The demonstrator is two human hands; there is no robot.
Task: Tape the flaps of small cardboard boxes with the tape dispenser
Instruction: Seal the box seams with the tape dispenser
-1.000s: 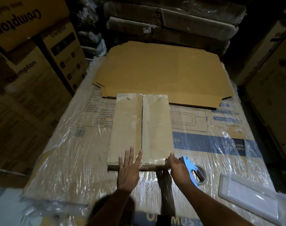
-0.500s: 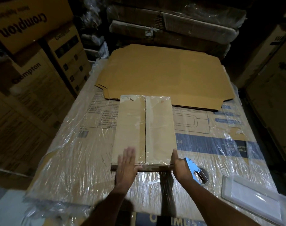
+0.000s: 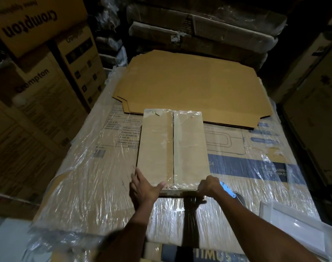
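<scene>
A small flat cardboard box [image 3: 155,148] lies on a big plastic-wrapped carton, long side pointing away from me. Glossy clear tape covers its two top flaps and the centre seam [image 3: 173,148]. My left hand [image 3: 144,188] grips the near left corner, thumb on top and fingers down the left side. My right hand [image 3: 208,186] holds the near right corner. The blue tape dispenser [image 3: 227,190] sits just right of my right wrist, mostly hidden by it.
The wrapped carton [image 3: 89,186] serves as the work surface. Flattened cardboard sheets [image 3: 195,86] lie stacked beyond the box. A white plastic tray [image 3: 297,229] rests at the near right. Stacked Crompton cartons [image 3: 29,91] wall in the left; more cartons stand right and behind.
My left hand slid from lying flat on the box's near edge to the near left corner and now clasps it. My right hand stays at the near right corner.
</scene>
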